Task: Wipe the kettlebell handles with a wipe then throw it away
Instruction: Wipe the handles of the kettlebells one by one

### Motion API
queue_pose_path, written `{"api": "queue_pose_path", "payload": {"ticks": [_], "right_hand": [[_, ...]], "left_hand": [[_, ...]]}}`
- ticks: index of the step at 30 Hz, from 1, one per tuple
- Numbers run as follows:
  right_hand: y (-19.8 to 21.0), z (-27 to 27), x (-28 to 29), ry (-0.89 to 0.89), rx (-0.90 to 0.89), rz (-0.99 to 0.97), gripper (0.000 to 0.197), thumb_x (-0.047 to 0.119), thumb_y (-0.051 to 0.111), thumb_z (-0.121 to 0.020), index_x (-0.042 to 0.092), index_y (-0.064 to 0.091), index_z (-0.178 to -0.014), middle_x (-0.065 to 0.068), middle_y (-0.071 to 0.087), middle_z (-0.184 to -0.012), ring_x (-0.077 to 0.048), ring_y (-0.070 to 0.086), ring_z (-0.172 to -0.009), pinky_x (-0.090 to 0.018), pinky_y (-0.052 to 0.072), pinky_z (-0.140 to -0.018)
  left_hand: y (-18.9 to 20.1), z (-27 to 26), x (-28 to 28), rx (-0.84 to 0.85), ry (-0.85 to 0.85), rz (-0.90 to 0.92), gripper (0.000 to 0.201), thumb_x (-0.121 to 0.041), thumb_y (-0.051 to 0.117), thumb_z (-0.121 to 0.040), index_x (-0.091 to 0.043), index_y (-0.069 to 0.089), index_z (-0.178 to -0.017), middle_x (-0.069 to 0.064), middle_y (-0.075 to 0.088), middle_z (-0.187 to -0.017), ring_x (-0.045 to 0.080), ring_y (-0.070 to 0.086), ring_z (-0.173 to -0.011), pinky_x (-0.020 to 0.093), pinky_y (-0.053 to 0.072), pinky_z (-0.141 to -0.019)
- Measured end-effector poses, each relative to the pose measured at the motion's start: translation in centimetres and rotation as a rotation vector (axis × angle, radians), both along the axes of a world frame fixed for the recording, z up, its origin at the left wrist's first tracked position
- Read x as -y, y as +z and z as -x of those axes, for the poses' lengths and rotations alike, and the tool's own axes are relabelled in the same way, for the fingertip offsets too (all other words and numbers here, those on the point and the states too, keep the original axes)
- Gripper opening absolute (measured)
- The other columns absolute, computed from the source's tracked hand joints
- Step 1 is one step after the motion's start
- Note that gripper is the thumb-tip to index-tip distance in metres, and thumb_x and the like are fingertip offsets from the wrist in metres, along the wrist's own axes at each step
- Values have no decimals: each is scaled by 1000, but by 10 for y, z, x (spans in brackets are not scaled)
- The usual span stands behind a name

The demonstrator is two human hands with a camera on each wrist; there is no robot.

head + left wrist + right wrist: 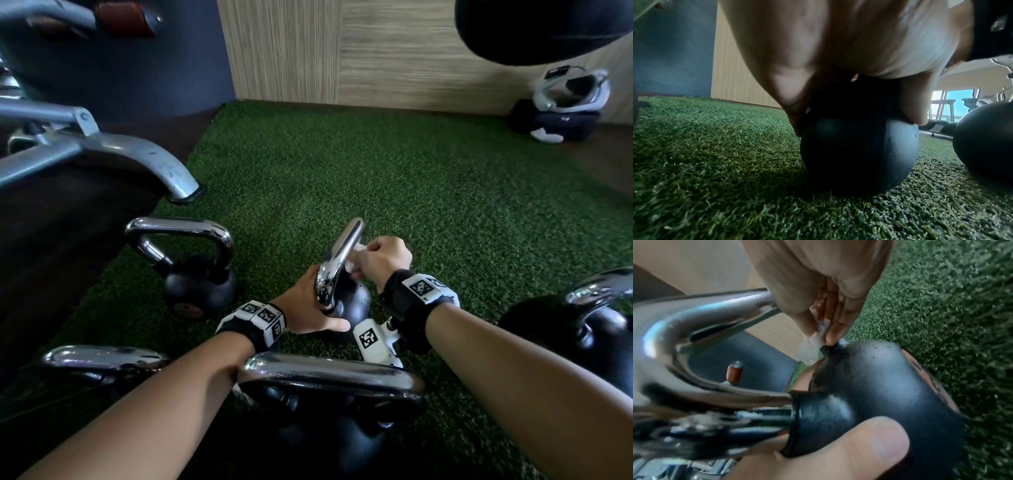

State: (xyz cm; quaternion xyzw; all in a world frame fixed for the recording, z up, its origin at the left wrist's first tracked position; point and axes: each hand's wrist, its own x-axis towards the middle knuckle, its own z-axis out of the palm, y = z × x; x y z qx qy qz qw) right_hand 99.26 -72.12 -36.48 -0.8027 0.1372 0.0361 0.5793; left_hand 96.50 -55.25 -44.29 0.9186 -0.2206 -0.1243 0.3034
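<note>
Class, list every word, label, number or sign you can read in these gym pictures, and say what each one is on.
No text can be read.
Red disc on the left kettlebell: blurred.
Dark marks on the red disc of the held kettlebell: blurred.
Wristbands: square black-and-white code patterns, no words.
Small mark on the dark bag: too small.

The kettlebell (pixel 349 301), a black ball with a chrome handle (pixel 339 257), stands on green turf mid-scene. A crumpled white wipe (pixel 356 258) is pressed against the handle's right side.
</note>
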Motion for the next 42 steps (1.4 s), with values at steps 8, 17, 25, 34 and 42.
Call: {"api": "queue_pose_path", "payload": {"ticks": [8,17,25,34,42], "right_hand": [[31,-5,21,192,103,245,9,9,71,-91,8,62,-93,-11,75,-90,-25,75,-70,-48,66,-70],[57,-6,22,499,531,570,31,-1,57,-96,13,66,-123,0,68,-109,-13,60,-91,-6,35,-63],[55,-7,34,609,559,709,38,4,64,-96,11,66,-133,-7,71,-128,-19,68,-111,4,30,-71],[42,5,59,533,512,725,50,17,75,-93,14,62,-141,-4,66,-137,-18,65,-121,-21,44,-102],[69,31,61,616,434,763,45,14,72,-95,14,64,-139,-8,68,-130,-19,66,-112,-21,46,-92]], "left_hand": [[23,14,-4,-36,30,-63,97,-55,85,-67,-40,29,-144,-3,51,-142,20,53,-129,43,42,-115],[151,22,-20,-94,207,27,31,-43,63,-100,-22,66,-123,1,74,-114,17,70,-96,39,56,-89],[154,23,6,94,190,-387,43,-46,87,-66,-23,69,-98,-4,75,-95,16,70,-86,38,61,-79],[177,-20,-24,85,-55,-511,96,-28,89,-73,-53,40,-151,-18,65,-118,5,61,-101,28,46,-82],[158,-18,-35,130,64,-469,96,-24,83,-81,-52,29,-155,-2,62,-144,17,63,-119,33,50,-101]]}}
